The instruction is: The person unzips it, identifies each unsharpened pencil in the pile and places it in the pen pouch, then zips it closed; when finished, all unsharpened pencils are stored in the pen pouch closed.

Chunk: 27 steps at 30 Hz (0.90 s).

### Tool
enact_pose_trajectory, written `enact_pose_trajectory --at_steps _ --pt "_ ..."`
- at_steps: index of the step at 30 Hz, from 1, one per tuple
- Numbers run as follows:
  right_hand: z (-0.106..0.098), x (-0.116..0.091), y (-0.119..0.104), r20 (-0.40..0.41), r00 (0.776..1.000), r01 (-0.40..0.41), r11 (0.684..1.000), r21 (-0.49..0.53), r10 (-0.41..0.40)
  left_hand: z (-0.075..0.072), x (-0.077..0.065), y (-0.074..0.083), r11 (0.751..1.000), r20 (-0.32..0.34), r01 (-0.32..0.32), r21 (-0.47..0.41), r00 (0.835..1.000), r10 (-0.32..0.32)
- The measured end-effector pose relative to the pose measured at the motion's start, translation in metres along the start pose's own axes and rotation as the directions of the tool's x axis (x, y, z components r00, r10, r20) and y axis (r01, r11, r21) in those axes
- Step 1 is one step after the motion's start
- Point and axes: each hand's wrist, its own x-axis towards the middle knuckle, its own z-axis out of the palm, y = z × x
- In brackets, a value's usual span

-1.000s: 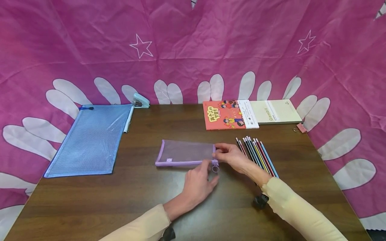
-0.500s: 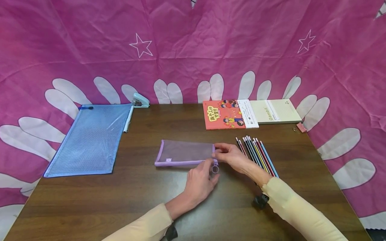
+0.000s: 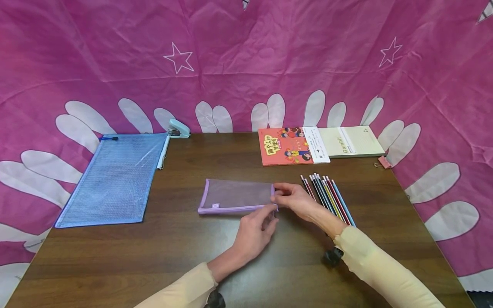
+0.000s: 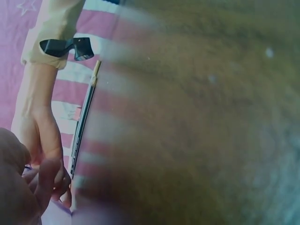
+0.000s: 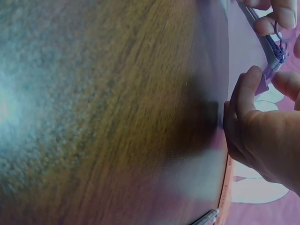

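Presently the pouch [image 3: 239, 193] is lying at your twelve o'clock, and your right hand [image 3: 298, 202] is pinching its three-o'clock end. Your left hand [image 3: 252, 234] is touching the zip [image 3: 235, 209]; whether it is pinching, I cannot tell.

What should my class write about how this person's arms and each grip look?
Both arms wear plain, pale cream sleeves: the left sleeve and right sleeve look loose and slightly creased. A small black device shows beside the left cuff, another beside the right. The left grip and right grip wear no gloves.
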Motion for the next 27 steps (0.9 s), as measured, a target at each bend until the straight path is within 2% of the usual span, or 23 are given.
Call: enact_pose_trajectory --at_steps 3,9,15,22,27 --pt "-0.0001 0.0004 -0.0008 0.004 1.0 -0.002 1.0 0.007 0.002 -0.0023 0.0005 -0.0006 0.998 0.004 0.023 -0.054 1.0 -0.023" --pt "-0.0007 0.001 -0.0006 0.0 1.0 -0.003 1.0 -0.014 0.003 -0.0069 0.0011 0.0011 0.977 0.033 0.149 -0.152 0.989 -0.146" --pt "-0.0012 0.0011 0.0009 0.006 1.0 0.02 1.0 -0.019 -0.019 -0.0078 0.0008 -0.0007 0.961 0.01 0.181 -0.208 0.983 -0.183" --pt "-0.0008 0.0028 0.004 0.014 1.0 0.025 0.999 -0.022 -0.024 -0.0092 0.0022 -0.0001 0.889 0.076 0.311 -0.337 0.95 -0.304" --pt "-0.0005 0.0003 0.0053 0.04 0.999 -0.003 0.997 0.073 0.0 -0.01 0.0033 0.0014 0.861 0.103 0.347 -0.371 0.937 -0.334"
